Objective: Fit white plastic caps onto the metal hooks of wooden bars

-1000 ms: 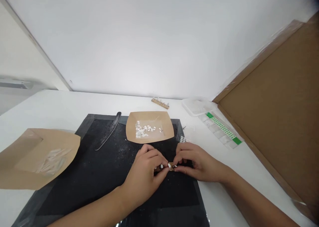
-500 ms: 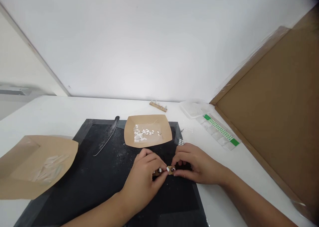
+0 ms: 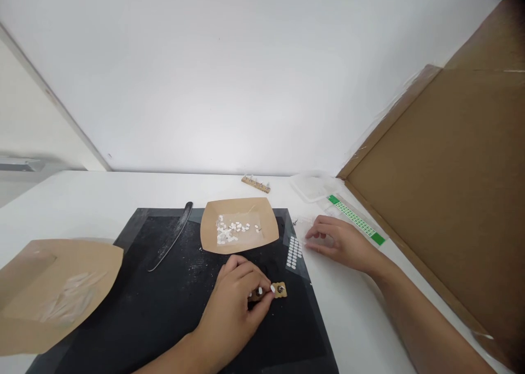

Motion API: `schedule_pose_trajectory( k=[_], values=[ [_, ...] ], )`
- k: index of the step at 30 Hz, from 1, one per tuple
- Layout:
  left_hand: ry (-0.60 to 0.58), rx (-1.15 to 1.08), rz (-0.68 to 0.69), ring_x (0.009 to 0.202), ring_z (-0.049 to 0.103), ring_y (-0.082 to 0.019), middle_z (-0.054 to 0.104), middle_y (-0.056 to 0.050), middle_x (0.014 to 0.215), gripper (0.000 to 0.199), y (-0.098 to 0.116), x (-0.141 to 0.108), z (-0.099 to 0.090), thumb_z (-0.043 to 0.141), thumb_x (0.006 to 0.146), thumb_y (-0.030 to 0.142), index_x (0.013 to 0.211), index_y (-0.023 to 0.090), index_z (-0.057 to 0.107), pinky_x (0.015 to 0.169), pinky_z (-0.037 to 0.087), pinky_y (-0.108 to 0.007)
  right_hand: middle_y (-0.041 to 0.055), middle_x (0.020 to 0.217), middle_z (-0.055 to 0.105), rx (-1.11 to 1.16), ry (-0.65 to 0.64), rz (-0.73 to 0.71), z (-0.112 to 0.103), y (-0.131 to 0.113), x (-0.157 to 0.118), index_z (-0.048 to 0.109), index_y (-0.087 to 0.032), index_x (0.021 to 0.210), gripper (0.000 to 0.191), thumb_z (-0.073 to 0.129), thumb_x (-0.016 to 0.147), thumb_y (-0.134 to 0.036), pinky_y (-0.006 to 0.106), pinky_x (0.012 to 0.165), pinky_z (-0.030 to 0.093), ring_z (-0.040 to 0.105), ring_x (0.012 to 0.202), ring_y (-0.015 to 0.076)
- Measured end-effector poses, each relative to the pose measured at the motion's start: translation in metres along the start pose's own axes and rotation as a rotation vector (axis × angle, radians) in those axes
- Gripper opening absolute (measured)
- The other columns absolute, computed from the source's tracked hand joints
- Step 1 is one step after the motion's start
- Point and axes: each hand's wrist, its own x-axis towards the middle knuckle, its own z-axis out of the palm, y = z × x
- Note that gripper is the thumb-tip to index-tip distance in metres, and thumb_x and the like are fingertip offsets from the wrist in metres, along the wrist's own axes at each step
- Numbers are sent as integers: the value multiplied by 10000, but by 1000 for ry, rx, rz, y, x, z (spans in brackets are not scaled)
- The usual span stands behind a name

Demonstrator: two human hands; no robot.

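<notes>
My left hand (image 3: 238,294) is closed on a small tan strip (image 3: 280,290) on the black mat, thumb and forefinger pinched near its middle. Dark round pegs and small white oval pieces sit on the strip; part of it is hidden under my fingers. The strip's right end sticks out past the fingertips, showing one peg. My right hand (image 3: 334,240) hovers over the white table by the mat's right edge, its thumb and fingers apart, with nothing visible between them. Just left of it lies a sheet of white oval stickers (image 3: 292,252).
A cardboard tray (image 3: 207,234) with loose white ovals stands on the black mat (image 3: 164,303), beside a dark curved tool (image 3: 176,236). Another tray (image 3: 110,253) is at left. Behind are a pegged strip (image 3: 256,185), a clear lid (image 3: 311,187) and a green-striped packet (image 3: 356,219).
My right hand has let go of the strip's right end and moved right and back, past the sticker sheet, uncovering it. My left hand keeps its hold. The view has shifted slightly.
</notes>
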Motion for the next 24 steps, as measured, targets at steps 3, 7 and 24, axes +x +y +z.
schedule_pose_trajectory(
  k=[3,7,24],
  values=[
    [2,0,-1,942,599,-256,765,-40,939,163,0,0,0,725,902,65,905,226,751,824,506,-411,42,966,720,5,9,-22,4,-4,0,764,-242,986,181,723,1006,-417,337,740,537,691,859,213],
    [8,4,11,940,603,-257,765,-42,935,171,0,0,0,723,892,59,910,227,750,828,512,-414,41,982,732,4,6,-23,9,-3,0,764,-249,974,170,688,1032,-389,329,744,540,703,869,207],
    [1,16,25,937,593,-255,759,-35,930,174,-1,-1,1,720,899,53,898,226,735,831,497,-405,46,864,686,-114,-23,114,12,-15,1,622,-210,815,167,572,973,-191,354,699,488,644,770,227]
  ],
)
